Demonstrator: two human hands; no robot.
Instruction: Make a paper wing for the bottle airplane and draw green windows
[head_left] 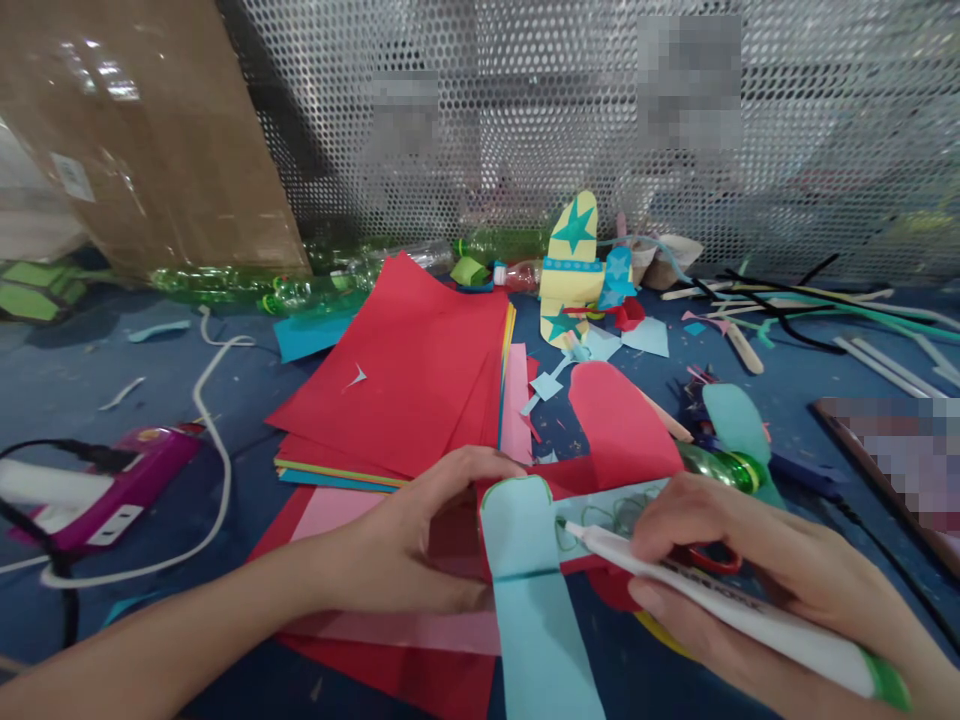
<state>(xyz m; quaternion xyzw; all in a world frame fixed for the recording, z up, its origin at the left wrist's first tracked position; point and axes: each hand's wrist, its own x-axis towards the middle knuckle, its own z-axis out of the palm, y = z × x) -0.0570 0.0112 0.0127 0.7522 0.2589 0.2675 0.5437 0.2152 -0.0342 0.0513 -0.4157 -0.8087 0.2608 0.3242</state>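
A light-blue paper strip [551, 640] overlaps a red strip [574, 477], which the left hand [397, 545], grip unclear, seemingly steadies for the marker [750, 612] pinched in the right hand [780, 545].

The marker [780, 630] is coloured white, with green at its end. The light-blue strip [600, 506] is patterned with green loops. The paper stack [405, 370] is topped in red. The yellow cutout [570, 290] is decorated with teal stars and a blue dotted band. The tabletop [172, 380] is coloured dark blue.
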